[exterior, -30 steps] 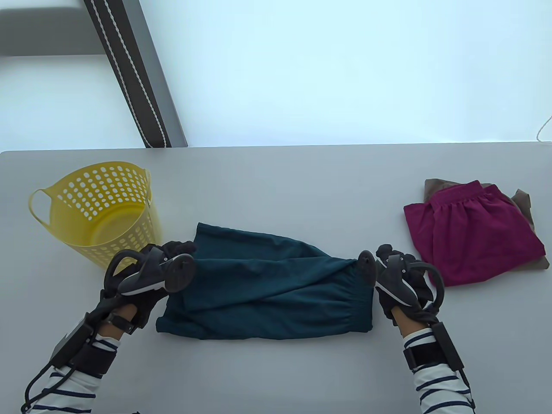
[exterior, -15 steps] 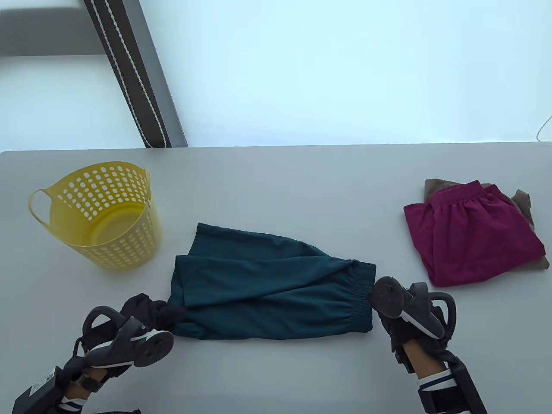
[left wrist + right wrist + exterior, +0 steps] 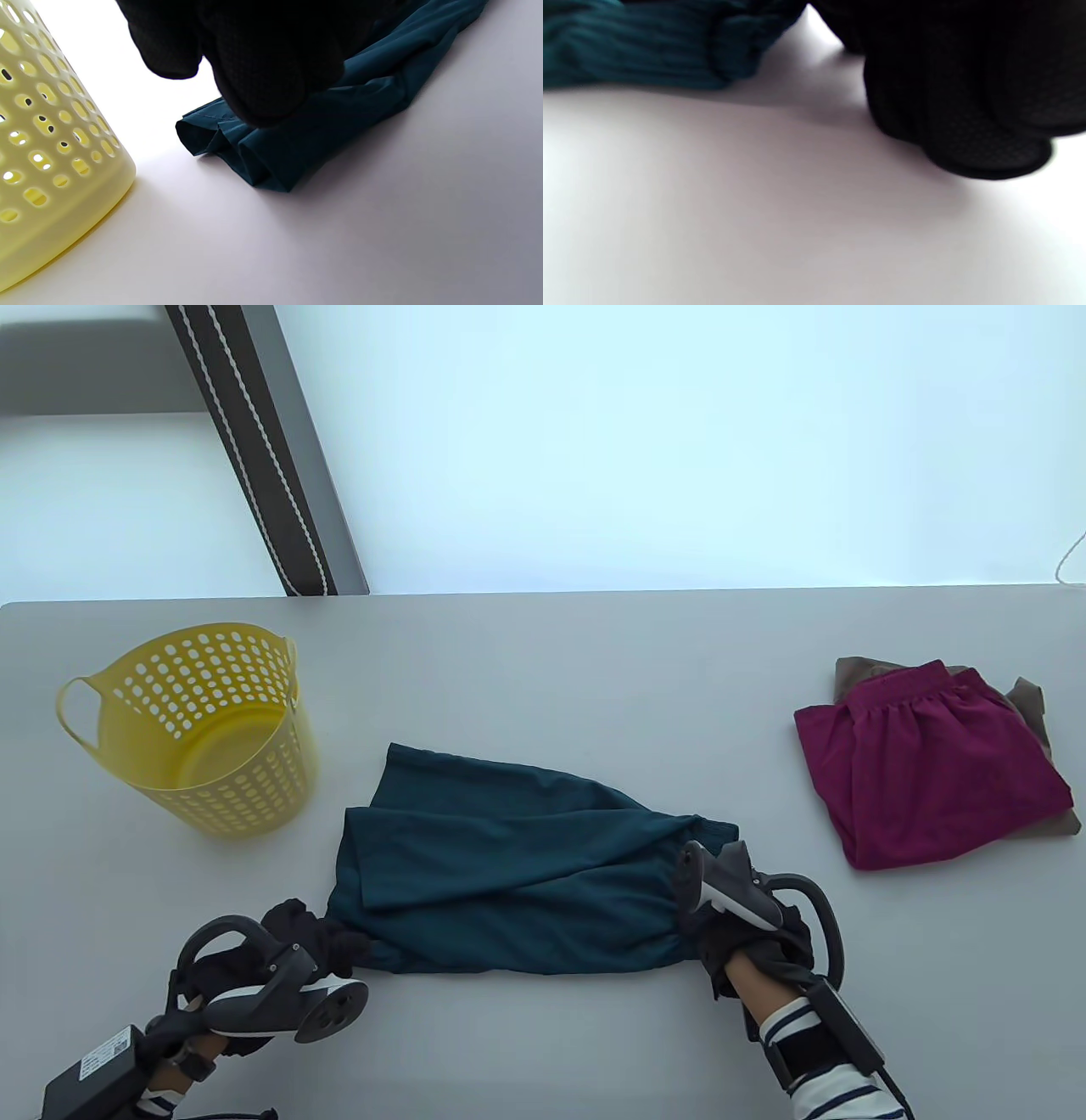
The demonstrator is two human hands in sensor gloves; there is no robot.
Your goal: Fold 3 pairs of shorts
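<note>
A yellow perforated plastic basket [image 3: 191, 729] stands at the desk's [image 3: 543, 661] left. The left hand [image 3: 288, 950] pinches the near-left corner of the dark teal fabric shorts [image 3: 526, 882], lying mid-desk. The right hand [image 3: 747, 933] rests on their waistband end, fingers seemingly curled on it, though blurred. Folded magenta shorts [image 3: 925, 772] lie far right.

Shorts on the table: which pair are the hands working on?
The dark teal shorts, spread out centrally between both hands; the magenta pair lies folded, untouched, on a brown pair.
</note>
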